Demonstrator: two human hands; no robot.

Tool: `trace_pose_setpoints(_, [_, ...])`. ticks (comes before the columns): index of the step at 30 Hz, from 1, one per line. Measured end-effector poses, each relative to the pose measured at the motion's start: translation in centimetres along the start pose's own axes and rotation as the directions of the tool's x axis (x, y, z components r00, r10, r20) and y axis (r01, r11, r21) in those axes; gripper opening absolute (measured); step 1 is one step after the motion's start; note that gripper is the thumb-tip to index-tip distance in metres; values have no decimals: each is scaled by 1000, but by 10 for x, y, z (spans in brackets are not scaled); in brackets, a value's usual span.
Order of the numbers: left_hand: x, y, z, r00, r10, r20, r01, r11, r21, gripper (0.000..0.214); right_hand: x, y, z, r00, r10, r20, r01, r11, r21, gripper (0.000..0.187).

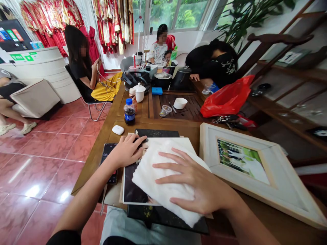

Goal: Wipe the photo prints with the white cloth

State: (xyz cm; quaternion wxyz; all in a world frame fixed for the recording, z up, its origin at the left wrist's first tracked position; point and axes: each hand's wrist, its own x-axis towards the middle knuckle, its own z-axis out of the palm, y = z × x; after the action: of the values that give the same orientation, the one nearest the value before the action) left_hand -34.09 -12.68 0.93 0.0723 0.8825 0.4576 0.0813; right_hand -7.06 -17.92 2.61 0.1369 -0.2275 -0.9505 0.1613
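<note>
My right hand lies flat, fingers spread, on a white cloth that covers a dark photo print. My left hand presses on the print's upper left corner, fingers apart. The print rests on a black board at the near edge of the wooden table. A white picture frame with a photo in it lies just right of my right hand.
A phone and white earbud case lie left of the print. Farther back stand a cola bottle, white teapot, bowl, kettle and red plastic bag. Several people sit around the far end.
</note>
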Motion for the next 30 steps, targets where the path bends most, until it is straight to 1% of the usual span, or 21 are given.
trace_pose_setpoints(4, [0, 0, -1, 1000, 5, 7, -5, 1000, 9, 50, -2, 7, 0, 997, 77, -10, -77, 997, -14, 43])
trace_pose_setpoints(7, [1, -2, -1, 1000, 20, 8, -20, 1000, 10, 51, -5, 20, -2, 986, 152, -66, -155, 986, -55, 39])
trace_pose_setpoints(11, [1, -2, -1, 1000, 27, 6, -27, 999, 19, 52, -12, 35, -3, 950, 257, -176, -275, 957, -87, 35])
trace_pose_setpoints(14, [1, -1, -1, 1000, 27, 11, -27, 999, 31, 53, -15, 33, -1, 927, 312, -210, -338, 936, -99, 38])
trace_pose_setpoints(18, [1, -1, 2, 999, 36, -2, -36, 998, 45, 52, -15, 11, 8, 908, 357, -219, -390, 911, -133, 47])
trace_pose_setpoints(20, [1, -1, 4, 999, 37, -11, -37, 998, 55, 53, -13, -6, 13, 912, 357, -204, -389, 909, -150, 49])
trace_pose_setpoints(23, [1, -2, 8, 999, 30, -34, -28, 997, 71, 53, -8, -35, 22, 932, 327, -156, -350, 923, -160, 52])
trace_pose_setpoints(27, [1, -3, 10, 998, 38, -48, -34, 996, 85, 52, 8, -71, 35, 962, 258, -87, -267, 958, -110, 56])
trace_pose_setpoints(29, [0, -4, 10, 998, 41, -43, -37, 995, 97, 52, 18, -84, 41, 967, 249, -58, -253, 964, -80, 58])
trace_pose_setpoints(30, [0, -4, 10, 998, 40, -44, -36, 994, 104, 52, 23, -88, 45, 963, 262, -58, -266, 961, -74, 59])
